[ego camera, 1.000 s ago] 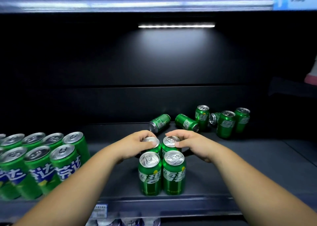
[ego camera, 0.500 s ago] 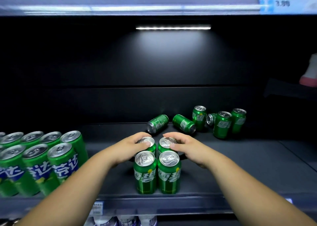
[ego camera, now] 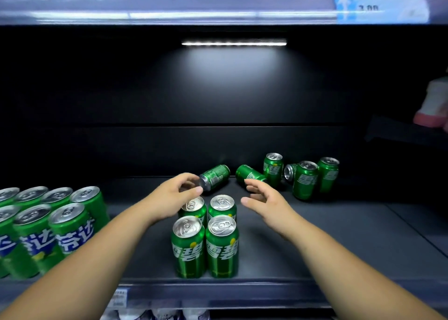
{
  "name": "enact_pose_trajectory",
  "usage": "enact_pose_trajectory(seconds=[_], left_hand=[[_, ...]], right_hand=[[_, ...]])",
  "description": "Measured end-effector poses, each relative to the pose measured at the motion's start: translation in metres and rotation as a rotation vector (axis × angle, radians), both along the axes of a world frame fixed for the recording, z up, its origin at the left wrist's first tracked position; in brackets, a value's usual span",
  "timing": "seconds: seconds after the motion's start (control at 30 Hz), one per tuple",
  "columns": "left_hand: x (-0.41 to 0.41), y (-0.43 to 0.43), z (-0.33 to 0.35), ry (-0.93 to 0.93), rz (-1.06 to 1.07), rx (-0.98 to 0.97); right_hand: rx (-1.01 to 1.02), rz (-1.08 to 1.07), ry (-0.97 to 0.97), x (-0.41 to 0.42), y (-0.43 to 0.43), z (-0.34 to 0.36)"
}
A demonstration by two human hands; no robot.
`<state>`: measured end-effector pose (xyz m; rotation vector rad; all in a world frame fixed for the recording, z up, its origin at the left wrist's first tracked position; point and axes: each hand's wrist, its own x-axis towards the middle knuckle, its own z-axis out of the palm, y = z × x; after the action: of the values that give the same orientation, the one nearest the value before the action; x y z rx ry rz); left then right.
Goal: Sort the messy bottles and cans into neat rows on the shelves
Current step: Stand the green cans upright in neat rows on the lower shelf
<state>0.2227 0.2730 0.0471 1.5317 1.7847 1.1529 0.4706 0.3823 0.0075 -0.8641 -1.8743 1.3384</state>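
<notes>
Several green Sprite cans stand upright in a tight block (ego camera: 206, 242) at the middle front of the dark shelf (ego camera: 339, 234). Behind them two green cans lie on their sides: one (ego camera: 214, 177) just beyond my left hand (ego camera: 174, 193), another (ego camera: 249, 173) just behind my right hand (ego camera: 261, 198). Both hands hover above the block's back pair with fingers spread and hold nothing. My left fingertips are close to the lying can's end; touching cannot be told. A loose cluster of cans (ego camera: 305, 176), mostly upright, stands at the back right.
Rows of taller green cans (ego camera: 48, 225) fill the shelf's left end. The upper shelf edge (ego camera: 218, 6) carries a price tag (ego camera: 378, 7). A pink-and-white bottle (ego camera: 434, 106) sits at the far right. Bare shelf floor lies right of the block.
Both hands have let go of the back pair of upright cans and lifted, fingers opening. They have moved back toward the two lying cans.
</notes>
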Motion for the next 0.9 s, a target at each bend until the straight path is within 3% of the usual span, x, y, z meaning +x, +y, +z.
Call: enact_pose_trajectory(seconds=[0.3,0.6,0.9], left_hand=[[-0.016,0.045,-0.015,-0.029,0.066,-0.005],[-0.04,0.117,-0.034,-0.077,0.059,-0.033],[-0.051,0.174,-0.061,0.238,0.128,-0.021]], right_hand=[[-0.029,-0.154,-0.018,-0.008,0.039,-0.021],[0.039,-0.461,-0.195,-0.016,0.088,-0.035],[0.028,-0.561,-0.334,-0.043,0.12,-0.051]])
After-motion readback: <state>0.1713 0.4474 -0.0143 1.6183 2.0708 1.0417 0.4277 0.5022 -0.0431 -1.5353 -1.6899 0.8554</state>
